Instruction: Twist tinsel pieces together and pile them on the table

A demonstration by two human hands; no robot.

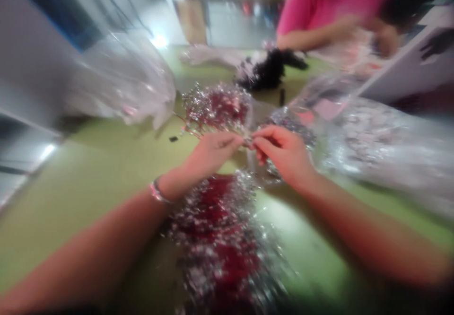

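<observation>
My left hand [222, 144] and my right hand [282, 152] meet fingertip to fingertip over the table, both closed in a pinch. Between them is a small silvery bit, too blurred to name. Just beyond my left hand lies a bunch of silver and red tinsel [218, 104] with thin reddish stems. A clear bag with silvery tinsel [294, 128] sits behind and beside my right hand. Below my wrists, a longer heap of red and silver tinsel [227, 239] stretches toward me. A bracelet circles my left wrist.
Clear plastic bags [131, 78] lie at the left back, and a large filled plastic bag [386, 140] at the right. A black fluffy bundle [267, 71] rests farther back. A small black piece [173, 139] lies on the green table [88, 178]. Across it, a person in a pink top [305, 7] works.
</observation>
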